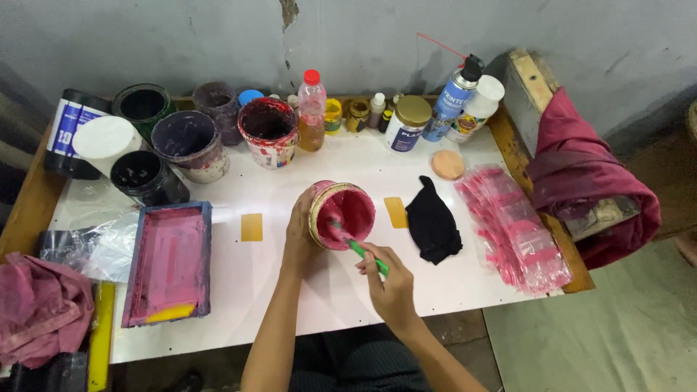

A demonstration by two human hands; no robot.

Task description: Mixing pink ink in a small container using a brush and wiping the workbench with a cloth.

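My left hand [299, 226] grips the side of a pink paint tub [342, 215], tilted toward me on the white table [305, 290]. A green-handled stick [361, 252] is held in my right hand [387, 279], and its tip reaches into the pink paint inside the tub. A black cloth [433, 221] lies just right of the tub. Two small yellow patches [251, 227] sit on the table on either side of the tub.
A pink-stained framed screen [168, 261] lies at the left. Several paint tubs [190, 142], bottles [311, 109] and a spray can [454, 98] line the back edge. Pink-smeared clear bags [512, 226] lie at the right, a maroon cloth [584, 178] over a wooden frame beyond.
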